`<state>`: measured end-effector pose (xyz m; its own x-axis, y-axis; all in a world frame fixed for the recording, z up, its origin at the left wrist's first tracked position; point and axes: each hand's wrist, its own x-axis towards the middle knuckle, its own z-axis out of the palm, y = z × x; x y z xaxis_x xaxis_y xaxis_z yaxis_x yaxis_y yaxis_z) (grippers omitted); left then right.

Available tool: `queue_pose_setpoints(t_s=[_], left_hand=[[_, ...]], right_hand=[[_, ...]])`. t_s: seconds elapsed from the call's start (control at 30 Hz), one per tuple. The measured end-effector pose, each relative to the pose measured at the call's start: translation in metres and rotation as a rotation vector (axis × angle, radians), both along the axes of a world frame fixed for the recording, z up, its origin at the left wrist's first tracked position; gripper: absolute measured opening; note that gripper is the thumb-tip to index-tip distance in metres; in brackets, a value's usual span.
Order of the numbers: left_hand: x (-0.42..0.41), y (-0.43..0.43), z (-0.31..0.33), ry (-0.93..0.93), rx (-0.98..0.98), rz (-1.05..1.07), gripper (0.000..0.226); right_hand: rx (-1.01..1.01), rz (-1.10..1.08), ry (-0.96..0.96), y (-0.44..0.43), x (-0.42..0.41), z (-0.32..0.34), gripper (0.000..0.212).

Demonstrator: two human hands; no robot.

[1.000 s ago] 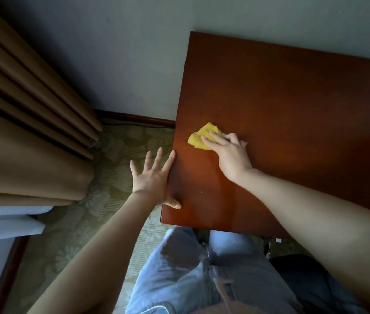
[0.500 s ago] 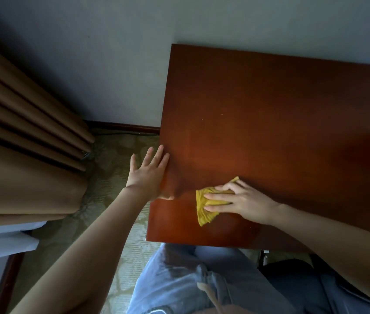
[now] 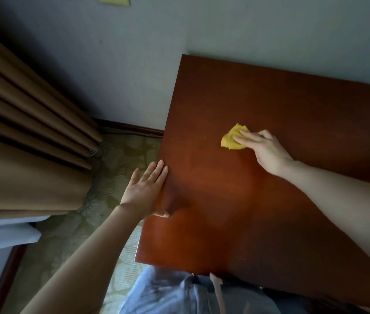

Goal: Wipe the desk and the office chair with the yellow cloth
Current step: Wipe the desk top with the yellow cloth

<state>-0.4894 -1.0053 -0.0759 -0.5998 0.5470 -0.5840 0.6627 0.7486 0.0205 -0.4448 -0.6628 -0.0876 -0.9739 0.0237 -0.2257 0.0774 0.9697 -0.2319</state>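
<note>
The yellow cloth (image 3: 232, 138) lies bunched on the reddish wooden tabletop (image 3: 258, 223), at about 2 o'clock from the middle of the view, short of the back edge along the wall. The right hand (image 3: 267, 152) presses it down. Its grip is spread, not clamped: two fingers lie straight over the cloth, and the thumb is hidden, so I cannot tell whether it pinches from beneath. The left hand (image 3: 145, 191), at about 8 o'clock, has its grip apart too, with the palm flat against the tabletop's side edge and the thumb resting on top. The likeliest fault is patchy wiping. A wadded cloth cleans only a narrow track, so strips could be missed, especially the back corner at 12 o'clock and the near edge at 6 o'clock. With only fingertip pressure, the cloth could also slip out during a fast stroke. A sweep toward 9 o'clock could push it off the side onto the patterned carpet (image 3: 116, 159) beside the brown curtain (image 3: 27, 137). The bracing left hand covers part of the edge and may leave marks there. No office chair is identifiable here, so that half looks not yet done.
</note>
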Motion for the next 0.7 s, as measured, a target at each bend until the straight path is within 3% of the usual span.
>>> queue_pose_setpoints(t_s=[0.23,0.37,0.7], left_hand=[[-0.008,-0.010,-0.001,-0.008,0.040,-0.053,0.114],[-0.014,-0.027,-0.001,-0.033,0.066,-0.130,0.105],[-0.044,-0.086,0.014,0.006,0.024,-0.429,0.104]], right_hand=[[0.037,-0.381,-0.100,-0.055,-0.067,0.001,0.070],[-0.026,-0.389,-0.157,-0.106,-0.068,0.003,0.064],[0.011,-0.439,-0.026,-0.257,0.017,-0.004,0.064]])
